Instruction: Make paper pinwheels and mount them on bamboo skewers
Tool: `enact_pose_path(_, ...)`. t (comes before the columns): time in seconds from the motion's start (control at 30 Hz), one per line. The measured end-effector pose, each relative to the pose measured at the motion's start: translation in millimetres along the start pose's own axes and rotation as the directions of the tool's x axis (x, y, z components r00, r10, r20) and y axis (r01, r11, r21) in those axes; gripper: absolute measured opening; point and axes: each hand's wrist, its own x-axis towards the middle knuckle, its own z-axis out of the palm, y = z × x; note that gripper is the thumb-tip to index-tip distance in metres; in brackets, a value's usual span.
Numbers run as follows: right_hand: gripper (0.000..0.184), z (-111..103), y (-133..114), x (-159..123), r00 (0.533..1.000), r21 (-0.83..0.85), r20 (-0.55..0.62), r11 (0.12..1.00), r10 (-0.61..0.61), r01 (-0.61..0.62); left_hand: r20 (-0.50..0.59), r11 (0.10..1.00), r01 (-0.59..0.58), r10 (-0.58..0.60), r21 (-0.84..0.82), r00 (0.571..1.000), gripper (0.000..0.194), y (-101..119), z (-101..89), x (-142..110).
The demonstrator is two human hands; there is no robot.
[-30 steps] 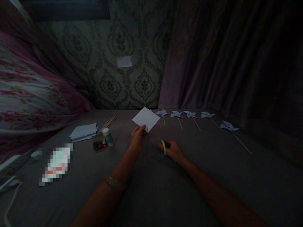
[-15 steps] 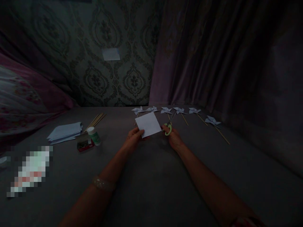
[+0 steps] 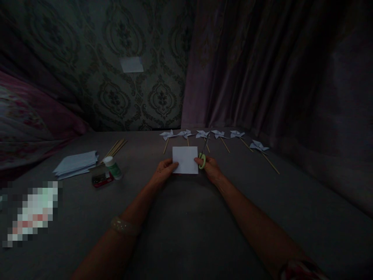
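My left hand (image 3: 163, 172) pinches the lower left corner of a white square of paper (image 3: 185, 160), holding it up over the grey surface. My right hand (image 3: 210, 168) is closed on green-handled scissors (image 3: 203, 158), whose blades point up and away beside the paper's right edge. Both hands meet at the paper in the middle of the view. The light is very dim.
Several paper pinwheels on sticks (image 3: 216, 135) lie in a row behind the hands. At left are a stack of white paper (image 3: 75, 163), a bundle of wooden sticks (image 3: 115, 147), a small white bottle (image 3: 112, 167) and a small red box (image 3: 101, 179). A curtain (image 3: 276, 77) hangs at right.
The paper has turned from a tilted diamond to a square facing me. My right hand has lifted the scissors off the surface and brought them to the paper's right edge.
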Motion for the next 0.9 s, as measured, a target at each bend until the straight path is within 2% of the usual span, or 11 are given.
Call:
enact_pose_path(0.13,0.032,1.2,0.1,-2.2,1.0,-0.032,-0.009,0.999,-0.007,0.006,-0.058,0.999,0.004,-0.007,-0.04,0.998,0.019,-2.7,-2.1,4.3)
enact_pose_path(0.27,0.033,5.8,1.6,-4.8,0.998,-0.033,-0.039,0.998,-0.047,0.046,-0.144,0.982,0.018,-0.045,-0.186,0.989,0.021,-0.8,0.3,6.5)
enact_pose_path(0.47,0.034,14.2,6.4,-6.0,0.979,-0.02,-0.14,0.989,-0.149,0.148,-0.075,0.931,0.066,-0.099,-0.358,0.992,0.022,5.2,12.4,-3.3)
enact_pose_path(0.7,0.036,23.5,2.8,-13.2,0.964,0.068,-0.203,0.979,-0.173,0.191,-0.021,0.939,0.068,-0.08,-0.337,0.997,0.028,-1.2,32.4,-15.8)
enact_pose_path(0.9,0.038,27.6,0.9,-17.9,0.96,-0.009,-0.19,0.978,-0.206,0.208,-0.054,0.944,0.003,-0.022,-0.331,0.998,0.028,-10.5,35.2,-13.6)
